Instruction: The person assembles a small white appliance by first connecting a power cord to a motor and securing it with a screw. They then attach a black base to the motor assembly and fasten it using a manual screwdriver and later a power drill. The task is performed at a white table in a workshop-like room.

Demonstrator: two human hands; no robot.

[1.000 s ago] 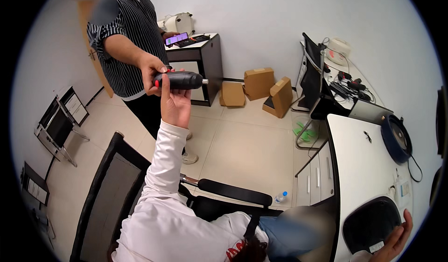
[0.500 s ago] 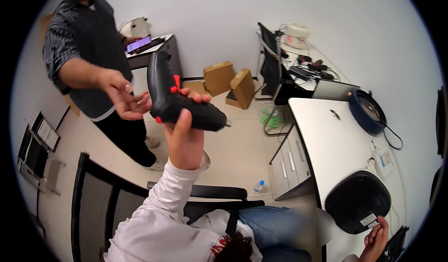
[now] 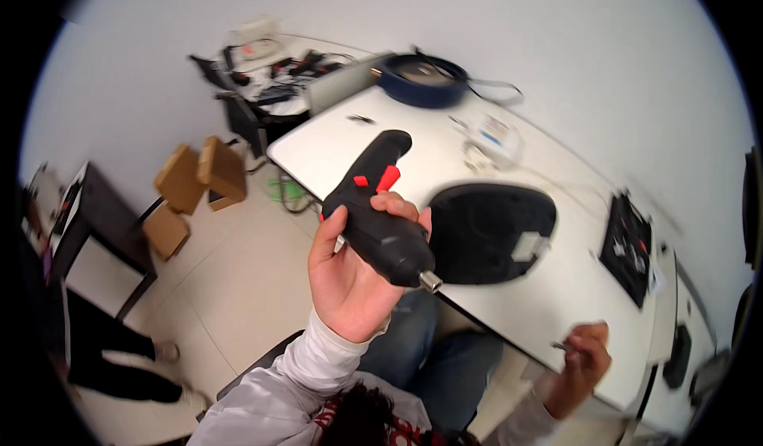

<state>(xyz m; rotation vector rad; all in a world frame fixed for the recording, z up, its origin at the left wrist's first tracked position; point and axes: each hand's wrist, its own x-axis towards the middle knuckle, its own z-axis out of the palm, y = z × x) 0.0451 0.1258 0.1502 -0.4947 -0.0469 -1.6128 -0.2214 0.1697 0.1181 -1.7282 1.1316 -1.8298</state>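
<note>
A black cordless screwdriver (image 3: pixel 373 223) with a red trigger and a metal chuck at its nose is held up in my left hand (image 3: pixel 350 287), fingers and thumb wrapped round its body. The grip points up and away, the chuck down to the right. My right hand (image 3: pixel 584 359), near the desk's front edge, pinches a small dark metal piece, perhaps a screwdriver bit (image 3: pixel 561 346). Behind the screwdriver, a black rounded panel (image 3: pixel 493 231) with a pale label lies on the white desk (image 3: pixel 381 128).
An open black tool case (image 3: pixel 628 247) lies at the desk's right. Farther back are a white box-like device (image 3: pixel 494 140) with a cable and a dark blue round case (image 3: pixel 421 81). Cardboard boxes (image 3: pixel 199 176) stand on the floor at left, near another person's legs (image 3: pixel 119 351).
My view has turned right toward the desk, and the screwdriver has come with my left hand over it. The other person's reaching hand is out of view. My right hand now shows a small piece.
</note>
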